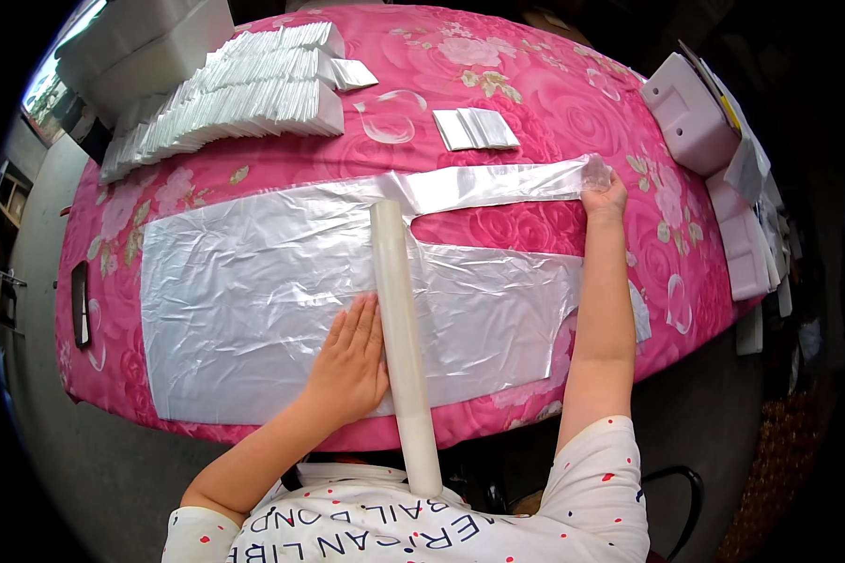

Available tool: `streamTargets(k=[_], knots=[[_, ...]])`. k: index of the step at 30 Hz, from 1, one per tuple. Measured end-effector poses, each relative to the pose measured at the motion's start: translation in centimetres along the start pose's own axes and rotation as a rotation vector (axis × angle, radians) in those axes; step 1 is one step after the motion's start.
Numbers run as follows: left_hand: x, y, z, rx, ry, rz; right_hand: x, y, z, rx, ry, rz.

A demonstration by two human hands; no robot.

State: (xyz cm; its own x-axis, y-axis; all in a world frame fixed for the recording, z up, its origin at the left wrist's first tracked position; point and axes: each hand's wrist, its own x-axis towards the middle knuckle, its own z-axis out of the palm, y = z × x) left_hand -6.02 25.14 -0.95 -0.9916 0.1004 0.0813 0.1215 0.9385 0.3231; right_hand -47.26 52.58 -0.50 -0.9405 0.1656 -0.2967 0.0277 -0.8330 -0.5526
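A thin, shiny whitish plastic sheet (244, 300) lies spread over the table, its right part split into a narrow upper strip and a wider lower one. A long pale tube or rod (400, 328) rests across the sheet, its near end against my shirt. My left hand (355, 358) lies flat on the sheet with fingers stretched out, beside the tube's left side. At the far right, the end of the narrow strip is gripped in my right hand (606, 190), which keeps the strip stretched out to the side.
A pink flowered cloth (545, 94) covers the table. Rows of folded whitish packets (253, 84) stand at the back left, with a small stack (475, 129) at the back middle. White foam boxes (695, 117) line the right edge. A dark flat object (82, 305) lies at the left edge.
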Motion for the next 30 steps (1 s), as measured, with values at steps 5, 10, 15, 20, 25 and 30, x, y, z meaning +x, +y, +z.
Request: streamTargets(k=[5,10,15,20,25,30], knots=[[-0.2,0.0,0.1,-0.026,-0.003,-0.007,-6.2,-2.1,7.3,-0.177,-0.45,-0.104],[-0.8,-0.3,-0.1,0.001,0.028,-0.024,-27.8,10.0,14.0,-0.512,-0.972,-0.102],[-0.7,-0.6,1.1,0.18,0.147,0.101,-41.7,24.0,9.6,-0.896,-1.405,0.085],[-0.1,-1.0,3.3,0.046,0.223,0.067,-45.2,33.6,3.8,-1.107,-1.495,-0.101],[-0.3,-1.3,4.0,0.055,0.303,0.055,-46.7,33.5,4.2,-1.273,-1.799,-0.252],[0.0,-0.9,4.2,0.067,0.237,0.064,-46.3,26.4,4.9,-1.318,-2.019,-0.221]])
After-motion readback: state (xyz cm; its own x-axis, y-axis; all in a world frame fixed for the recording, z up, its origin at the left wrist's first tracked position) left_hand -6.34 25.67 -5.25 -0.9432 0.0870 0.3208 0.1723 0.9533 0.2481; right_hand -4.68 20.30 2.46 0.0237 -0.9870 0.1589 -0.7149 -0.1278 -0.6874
